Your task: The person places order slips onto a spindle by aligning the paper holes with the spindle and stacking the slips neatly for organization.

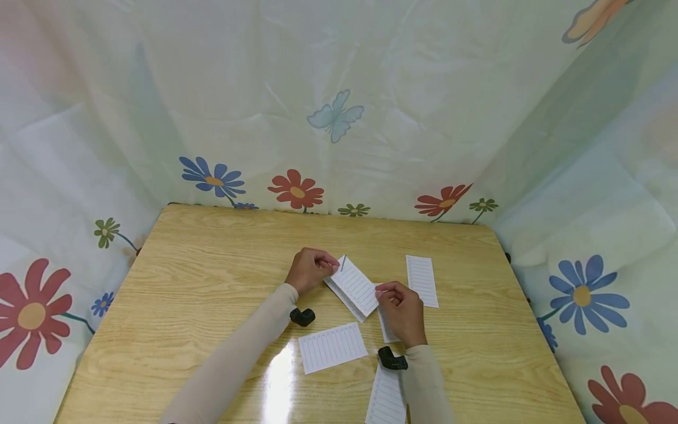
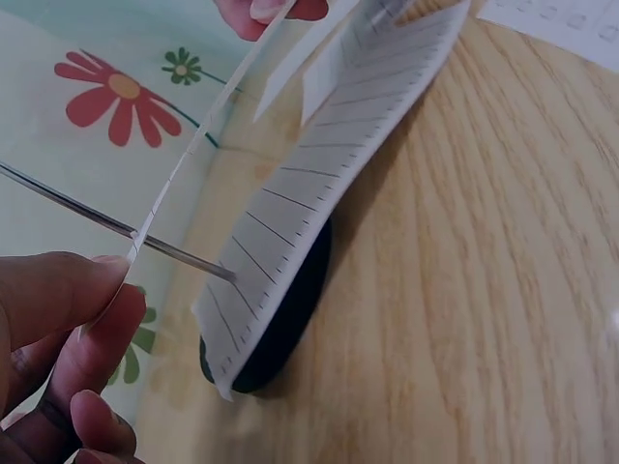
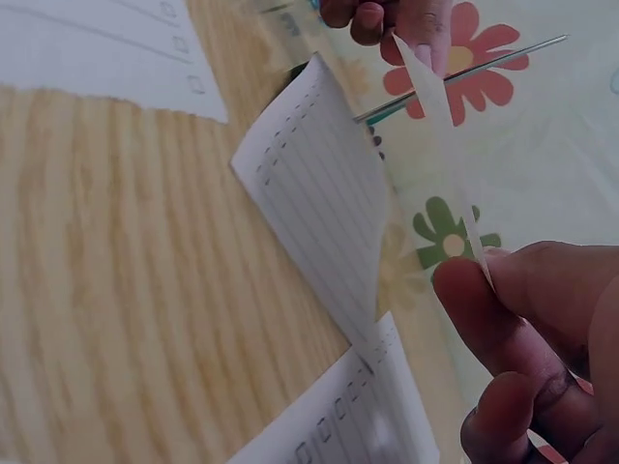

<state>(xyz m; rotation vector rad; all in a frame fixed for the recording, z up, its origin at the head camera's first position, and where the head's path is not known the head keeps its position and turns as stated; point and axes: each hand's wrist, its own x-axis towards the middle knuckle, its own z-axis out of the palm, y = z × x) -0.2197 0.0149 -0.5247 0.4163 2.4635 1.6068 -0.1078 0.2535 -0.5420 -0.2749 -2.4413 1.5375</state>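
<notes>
My left hand point(image 1: 312, 270) pinches one end of a lined paper slip point(image 1: 357, 287), and my right hand point(image 1: 404, 312) pinches its other end between thumb and fingers. A thin metal spike point(image 2: 68, 203) of a paper spike passes through the held slip near the left fingertips. Lower on the spike sits another lined slip point(image 3: 319, 193), slightly curved and apart from the held one. Beneath that slip shows part of the spike's dark round base point(image 2: 300, 309); the rest is hidden.
On the wooden table point(image 1: 212, 259) lie loose lined slips: one point(image 1: 422, 281) at right, one point(image 1: 332, 347) in front, one point(image 1: 386, 394) near the right forearm, and one point(image 1: 388, 330) partly under the right hand. A flowered curtain point(image 1: 254, 118) surrounds the table's back and sides.
</notes>
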